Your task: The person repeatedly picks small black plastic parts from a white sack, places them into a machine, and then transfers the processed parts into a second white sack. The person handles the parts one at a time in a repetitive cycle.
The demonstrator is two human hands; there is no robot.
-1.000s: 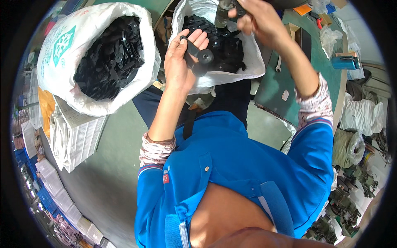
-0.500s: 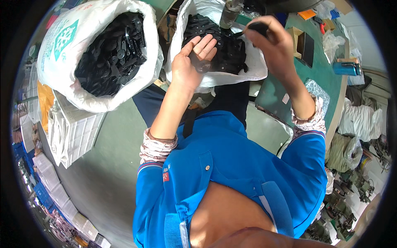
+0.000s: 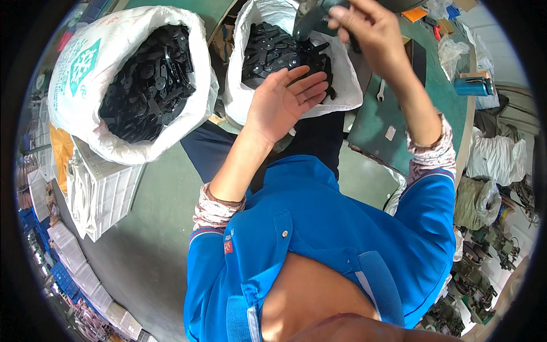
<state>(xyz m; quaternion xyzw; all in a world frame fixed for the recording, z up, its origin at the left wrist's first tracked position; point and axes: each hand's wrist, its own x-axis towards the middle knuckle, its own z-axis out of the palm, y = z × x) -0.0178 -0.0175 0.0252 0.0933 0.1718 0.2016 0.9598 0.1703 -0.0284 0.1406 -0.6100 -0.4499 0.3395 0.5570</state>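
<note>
My left hand is palm up and open, its fingers spread over the near edge of a white woven sack. Nothing rests on the palm. Inside that sack lies a heap of flat black parts with rounded ends. Farther right, my right hand is raised above the sack's right side, thumb and fingers closed on a dark, elongated black part. The part is partly blurred, and the fingers hide some of it. It overlaps a dark machine piece at the top edge.
At left stands a fuller white sack of similar black parts, above a white plastic crate. On the green table at right lie a wrench, a small pale tag and a blue cylinder.
The dark round piece in my left palm is gone, and that hand has moved right with its fingers spread. My right hand has moved upward and slightly left, toward the machine piece.
</note>
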